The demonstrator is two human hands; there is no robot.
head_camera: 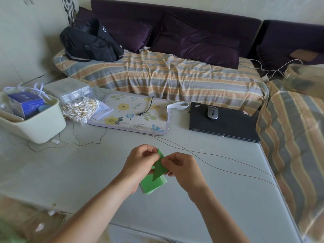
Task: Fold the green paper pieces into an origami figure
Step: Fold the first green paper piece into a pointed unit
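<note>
Left hand (140,163): fingers curled, pinching the upper left edge of the green piece (159,168) between thumb and fingertips, held above the table (105,172).
Right hand (182,168): fingers curled, pinching the right edge of the same piece, thumb on its near face.
Green piece: dark green, folded to a pointed triangular shape, one tip up and one down, held between both hands just over the stack (154,185).
Stack: lighter green sheets lying flat on the table, under the hands, partly hidden by the left hand.
Table: pale grey-green, with thin dark wires (210,155) running across it beyond the hands.
Laptop (222,122): black, closed, far right of the table, with a grey mouse (212,112) on its lid.
Mat (133,114): floral, at the far middle, a black cable end (145,109) lying on it.
Bin (35,123): cream, far left, holding a blue box (26,104).
Swabs (80,108): a clear bag of them just right of the bin.
Sofa (166,72): behind the table, striped cover, purple cushions, a black bag (91,42) at its left end.
</note>
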